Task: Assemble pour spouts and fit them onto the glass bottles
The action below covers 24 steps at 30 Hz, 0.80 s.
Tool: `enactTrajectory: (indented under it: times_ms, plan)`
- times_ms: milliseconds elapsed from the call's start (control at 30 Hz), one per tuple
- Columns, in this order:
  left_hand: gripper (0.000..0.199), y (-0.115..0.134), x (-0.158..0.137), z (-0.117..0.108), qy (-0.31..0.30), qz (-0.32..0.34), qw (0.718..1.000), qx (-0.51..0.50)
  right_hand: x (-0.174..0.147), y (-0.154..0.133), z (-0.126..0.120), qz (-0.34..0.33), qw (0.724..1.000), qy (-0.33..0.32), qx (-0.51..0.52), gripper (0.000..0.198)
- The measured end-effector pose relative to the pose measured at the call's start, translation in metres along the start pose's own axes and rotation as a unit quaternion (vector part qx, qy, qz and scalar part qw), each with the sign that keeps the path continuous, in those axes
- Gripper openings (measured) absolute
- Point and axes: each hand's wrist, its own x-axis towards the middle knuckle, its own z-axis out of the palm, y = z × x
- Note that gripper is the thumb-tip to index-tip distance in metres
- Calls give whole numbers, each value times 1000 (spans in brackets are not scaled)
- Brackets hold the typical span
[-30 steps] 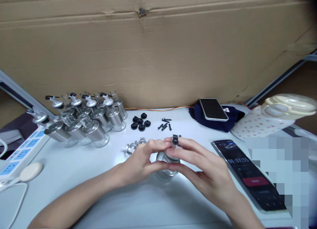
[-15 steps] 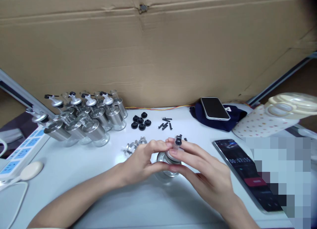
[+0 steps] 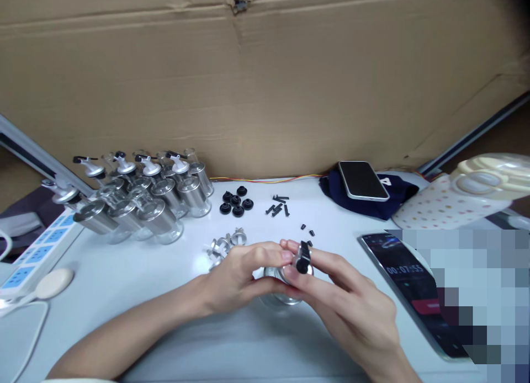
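Observation:
A glass oil bottle (image 3: 278,301) stands in front of me, its upper part mostly covered by my hands. On its top sits a silver pour spout with a black flip cap (image 3: 304,257). My left hand (image 3: 247,272) is closed around the bottle's neck, thumb low and fingertips against the spout's base. My right hand (image 3: 345,294) grips the spout from the other side, its thumb lying across it. Just beyond my left hand lie several silver spout pieces (image 3: 223,245). Small black plugs (image 3: 312,233) rest past my right fingers.
Steel-sleeved glass bottles (image 3: 157,217), some with spouts, crowd the left back. Black stoppers (image 3: 237,202) and thin black parts (image 3: 278,207) lie behind my hands. A phone (image 3: 408,283) lies at right; another phone (image 3: 363,180) rests on a navy cap (image 3: 399,192). A power strip (image 3: 39,253) runs along the left.
The black cap on the spout has turned and now points away from me, slightly lower in view. My right thumb has shifted across the spout. More small black plugs show beyond my right hand.

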Motion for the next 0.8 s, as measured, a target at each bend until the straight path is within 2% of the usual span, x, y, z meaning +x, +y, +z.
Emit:
enactTrajectory:
  times_ms: [100,267,533,700,800]
  plan:
    - [27,-1,-1,0,5,25,1000,-8,4,-3,2,13,1000,13,7,32]
    - [37,0,-1,-1,3,47,999,11,0,-5,8,37,997,50,44,36]
    - [41,2,1,-2,-20,34,999,-25,-5,0,6,-33,999,21,28,45]
    - [42,-3,0,2,-5,62,997,-44,-8,-1,3,-38,999,4,24,55]
    - [33,3,1,1,-21,57,997,-39,-16,-5,-1,-34,999,3,7,58]
